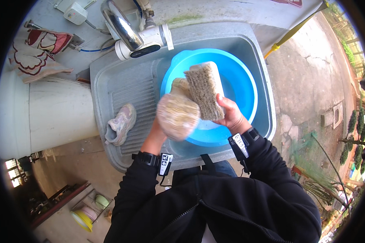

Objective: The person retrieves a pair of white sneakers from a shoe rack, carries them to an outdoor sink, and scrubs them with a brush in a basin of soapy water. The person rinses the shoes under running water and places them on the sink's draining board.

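Over a blue plastic basin (249, 91), my right hand (233, 117) grips a scrub brush (204, 91) with its worn bristles turned to the left. My left hand (160, 129), mostly hidden, holds a shoe (179, 115), its dirty sole facing up and slightly blurred. The shoe's narrower end lies close beside the bristles; whether they touch I cannot tell. Some water with suds shows in the basin. On the ribbed drainboard to the left lies another shoe (121, 124), pale pink and white, with its opening toward me.
The basin sits inside a grey stone-like sink (269, 106). A chrome faucet (123, 25) with a white water-heater body rises at the back left. A patterned cloth (38, 57) hangs over a white container (57, 112) at left. A yellow pole (292, 30) leans at the back right.
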The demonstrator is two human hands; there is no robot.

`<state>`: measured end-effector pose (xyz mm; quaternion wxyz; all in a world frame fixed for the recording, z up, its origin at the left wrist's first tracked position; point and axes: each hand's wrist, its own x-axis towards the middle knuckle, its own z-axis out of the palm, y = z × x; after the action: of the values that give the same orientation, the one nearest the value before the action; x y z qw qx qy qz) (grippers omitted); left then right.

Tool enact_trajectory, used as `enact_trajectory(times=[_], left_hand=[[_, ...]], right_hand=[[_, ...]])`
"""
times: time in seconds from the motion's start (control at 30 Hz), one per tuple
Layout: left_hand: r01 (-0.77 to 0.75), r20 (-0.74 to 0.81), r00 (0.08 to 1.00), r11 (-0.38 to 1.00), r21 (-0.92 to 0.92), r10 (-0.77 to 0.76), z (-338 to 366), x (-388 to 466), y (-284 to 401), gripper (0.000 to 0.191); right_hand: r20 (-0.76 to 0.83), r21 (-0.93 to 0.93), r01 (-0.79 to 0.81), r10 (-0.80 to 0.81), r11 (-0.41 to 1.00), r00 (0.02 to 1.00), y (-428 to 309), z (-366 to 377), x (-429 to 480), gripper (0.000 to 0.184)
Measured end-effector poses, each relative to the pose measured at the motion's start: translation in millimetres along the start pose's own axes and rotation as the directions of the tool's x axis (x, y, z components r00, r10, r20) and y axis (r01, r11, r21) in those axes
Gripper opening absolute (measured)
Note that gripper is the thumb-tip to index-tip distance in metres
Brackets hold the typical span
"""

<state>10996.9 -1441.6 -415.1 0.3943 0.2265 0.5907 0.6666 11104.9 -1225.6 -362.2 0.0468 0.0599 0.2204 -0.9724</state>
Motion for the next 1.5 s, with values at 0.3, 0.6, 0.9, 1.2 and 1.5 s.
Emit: enact_trajectory(times=[0.3, 0.6, 0.9, 1.2, 1.5], left_hand=[[0.082, -0.139, 0.971, 0.816, -0.573, -0.195, -26, -32, 13, 0.052], [0.230, -0.041, 0.965, 0.915, -0.333, -0.258, -43, -40, 48, 0.082], [0.025, -0.365, 0.918, 0.939, -0.344, -0.159, -46, -49, 59, 0.078], [-0.058, -0.388, 0.918, 0.942, -0.330, -0.079, -29, -16, 56, 0.081], [-0.053, -0.636, 0.769, 0.985, -0.165, -0.064, 0, 40, 49, 0.048]], right_hand=[[0.075, -0.381, -0.230, 0.277, 0.896, 0.958, 25, 19, 21, 0.092], [0.052, -0.562, -0.362, 0.469, 0.743, 0.882, 6, -13, 25, 0.081], [-0.554, -0.759, -0.612, -0.273, -0.223, 0.786, -13, -214, 52, 0.067], [-0.446, -0.832, -0.403, -0.029, 0.382, 0.894, 85, -123, 68, 0.069], [-0.138, -0.989, -0.091, -0.476, 0.119, 0.869, 45, 29, 73, 0.066]])
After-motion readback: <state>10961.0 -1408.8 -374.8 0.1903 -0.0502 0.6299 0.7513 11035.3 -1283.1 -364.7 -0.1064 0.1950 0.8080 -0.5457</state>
